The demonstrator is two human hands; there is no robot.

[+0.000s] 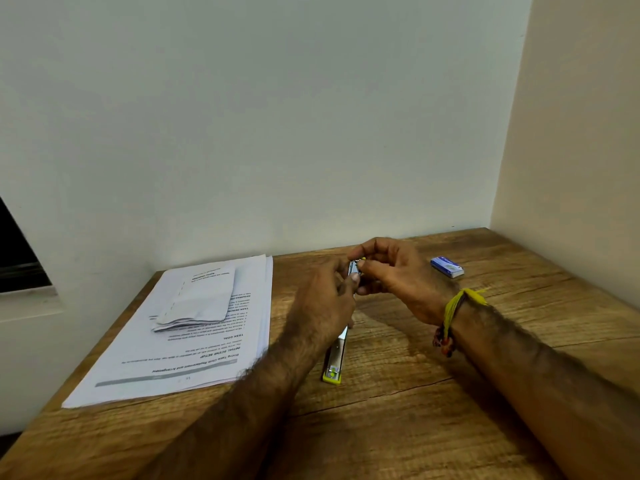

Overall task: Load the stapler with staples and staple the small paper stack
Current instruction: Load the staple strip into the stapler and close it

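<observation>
A yellow and silver stapler [334,360] lies lengthwise on the wooden table [415,393], its near end toward me. My left hand [322,303] grips its middle and far part, hiding most of it. My right hand [394,275] pinches the metal top at the stapler's far end with thumb and fingers. A small folded paper stack [199,296] lies on a larger pile of printed sheets [194,344] at the left. A blue staple box [447,266] sits at the back right. Whether staples are in the stapler is hidden.
White walls close the table at the back and at the right. A dark window opening [17,258] shows at the far left. Bare wood lies in front of the stapler and under my right forearm, which wears a yellow thread band [457,306].
</observation>
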